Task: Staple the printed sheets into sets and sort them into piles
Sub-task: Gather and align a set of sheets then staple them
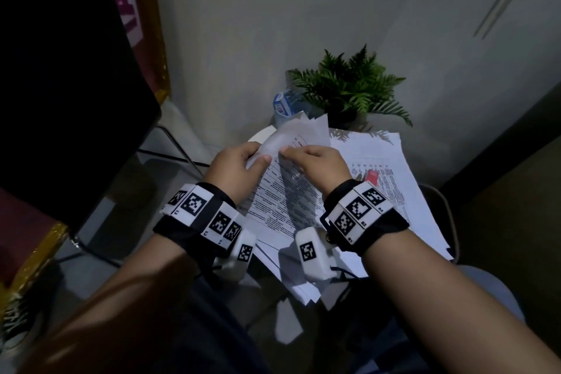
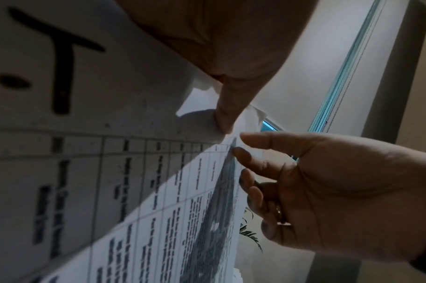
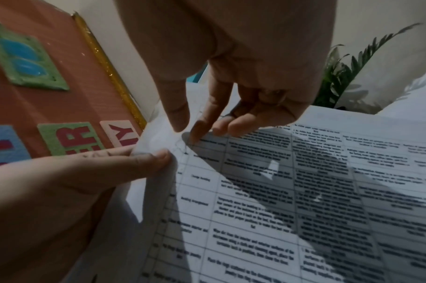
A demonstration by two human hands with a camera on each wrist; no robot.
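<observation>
Over the small round surface [image 1: 258, 135], just in front of the person's chest, a set of printed sheets [image 1: 282, 191] is held up off the spread of loose pages [image 1: 379, 155] lying beneath it. The long axis of the held set runs away from the person, its far corner lifted toward the fern [image 1: 349, 85] and its near end drooping over the edge toward the lap. Both hands meet at that far upper corner, close enough that their fingertips almost touch.

The left hand [image 1: 236, 164] is closed on the left edge of the set, thumb on top and fingers behind, with the top page curled back over it. The right hand [image 1: 315, 161] has its thumb and forefinger drawn together right at the corner, where a small mark shows on the table of text; I would guess a staple sits there, though it is too fine to be sure. Whether those fingertips pinch paper or only press on it I cannot quite tell; the other fingers rest curled on the page.

A small red object [image 1: 372, 176], possibly the stapler, lies on the loose pages just to the right, nearer the right hand, so that hand would be the natural one to reach for it.
</observation>
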